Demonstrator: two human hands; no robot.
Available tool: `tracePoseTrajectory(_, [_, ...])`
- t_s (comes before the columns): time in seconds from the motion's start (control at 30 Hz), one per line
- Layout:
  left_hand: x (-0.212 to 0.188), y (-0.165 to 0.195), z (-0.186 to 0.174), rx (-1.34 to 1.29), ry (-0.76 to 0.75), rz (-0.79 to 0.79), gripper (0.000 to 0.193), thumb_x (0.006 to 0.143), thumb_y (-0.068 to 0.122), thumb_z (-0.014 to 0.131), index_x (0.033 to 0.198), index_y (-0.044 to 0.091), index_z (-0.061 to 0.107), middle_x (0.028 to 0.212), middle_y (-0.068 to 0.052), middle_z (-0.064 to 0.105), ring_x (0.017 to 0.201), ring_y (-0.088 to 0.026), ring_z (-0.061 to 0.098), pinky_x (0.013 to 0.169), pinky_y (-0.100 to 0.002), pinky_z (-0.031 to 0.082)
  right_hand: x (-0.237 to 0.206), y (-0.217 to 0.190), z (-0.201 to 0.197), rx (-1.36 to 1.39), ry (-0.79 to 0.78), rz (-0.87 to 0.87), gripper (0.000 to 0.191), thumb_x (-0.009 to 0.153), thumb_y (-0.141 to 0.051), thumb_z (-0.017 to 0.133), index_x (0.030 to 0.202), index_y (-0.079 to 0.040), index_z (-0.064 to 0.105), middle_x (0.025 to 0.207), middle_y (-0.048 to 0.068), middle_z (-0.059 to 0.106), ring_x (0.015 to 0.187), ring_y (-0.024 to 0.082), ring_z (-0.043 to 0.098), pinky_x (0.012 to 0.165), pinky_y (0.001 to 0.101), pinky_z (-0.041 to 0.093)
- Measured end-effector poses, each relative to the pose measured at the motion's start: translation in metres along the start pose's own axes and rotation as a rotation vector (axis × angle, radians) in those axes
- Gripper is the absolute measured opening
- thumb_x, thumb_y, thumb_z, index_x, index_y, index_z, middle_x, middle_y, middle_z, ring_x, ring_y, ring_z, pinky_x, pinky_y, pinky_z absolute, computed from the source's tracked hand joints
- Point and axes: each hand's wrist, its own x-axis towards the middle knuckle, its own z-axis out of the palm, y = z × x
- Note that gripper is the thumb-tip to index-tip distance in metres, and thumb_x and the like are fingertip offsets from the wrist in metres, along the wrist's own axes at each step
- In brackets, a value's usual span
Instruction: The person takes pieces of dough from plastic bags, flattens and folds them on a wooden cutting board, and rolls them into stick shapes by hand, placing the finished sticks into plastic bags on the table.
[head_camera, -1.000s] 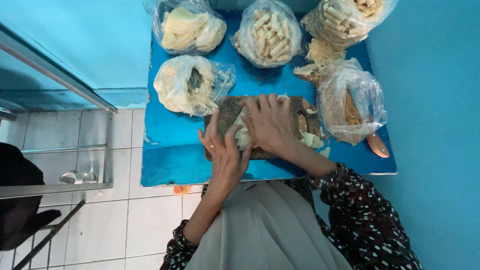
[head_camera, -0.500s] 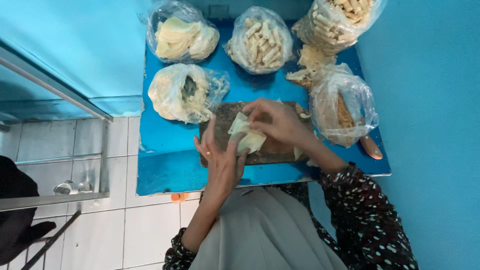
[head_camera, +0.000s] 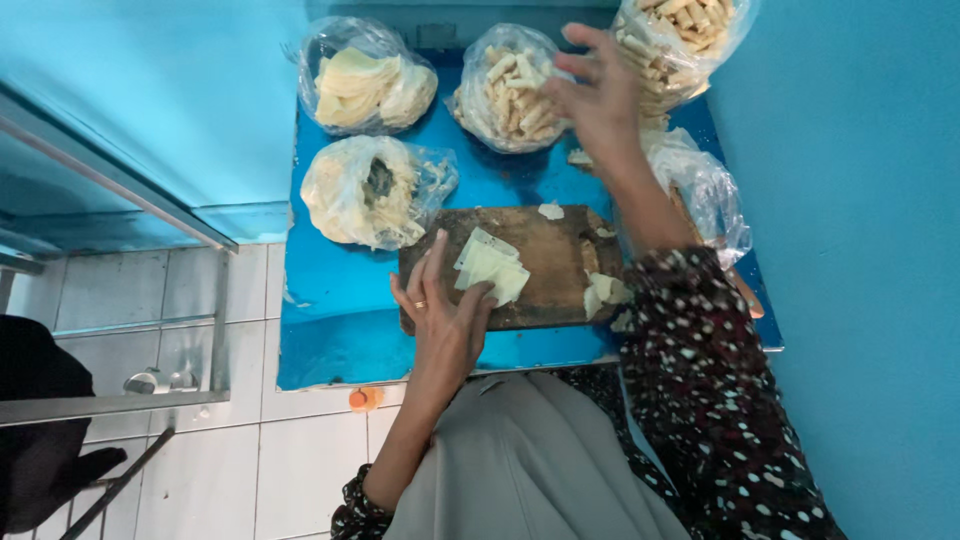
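Observation:
A brown wooden cutting board (head_camera: 550, 255) lies on a blue table (head_camera: 330, 330). On it sits a small stack of pale thin wrapper sheets (head_camera: 490, 265). My left hand (head_camera: 445, 315), with a ring on one finger, rests flat on the board's left part, fingertips on the stack. My right hand (head_camera: 600, 95) is lifted over the table's far side with fingers spread, holding nothing, next to a clear bag of pale rolled sticks (head_camera: 510, 90). More pale scraps (head_camera: 603, 292) lie at the board's right end.
Clear plastic bags stand around the board: one of folded pale sheets (head_camera: 365, 85), one of crumpled sheets (head_camera: 365, 190), another of rolled sticks (head_camera: 680, 35), one at the right (head_camera: 705, 185). A blue wall (head_camera: 860, 250) closes the right side. White floor tiles (head_camera: 200, 470) and a metal frame (head_camera: 110, 400) lie left.
My right hand has left the board and risen toward the far bags, now with nothing in it. The wrapper stack it was handling lies on the board under my left fingertips.

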Motion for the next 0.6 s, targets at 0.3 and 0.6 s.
tracePoseTrajectory(0.3, [0.002,0.003,-0.003,-0.004,-0.035,0.025,0.02,0.085,0.023,0.082,0.095,0.007,0.073,0.163,-0.018,0.031,0.144,-0.04,0.037,0.116,-0.077,0.011,-0.132,-0.067,-0.104,-0.952,-0.012,0.038,0.029,0.097,-0.004,0.074,0.122,-0.006,0.059,0.1,0.016,0.076,0.094,0.028,0.077,0.076,0.0391,0.058])
tracePoseTrajectory(0.6, [-0.003,0.004,-0.024,0.012,0.123,-0.099,0.018,0.088,0.022,0.083,0.099,0.011,0.075,0.162,-0.018,0.035,0.147,-0.039,0.037,0.118,-0.061,0.021,-0.156,-0.029,-0.129,-1.186,-0.376,-0.039,0.067,0.085,-0.003,0.069,0.146,-0.001,0.042,0.087,0.023,0.07,0.077,0.046,0.067,0.063,0.0539,0.05])
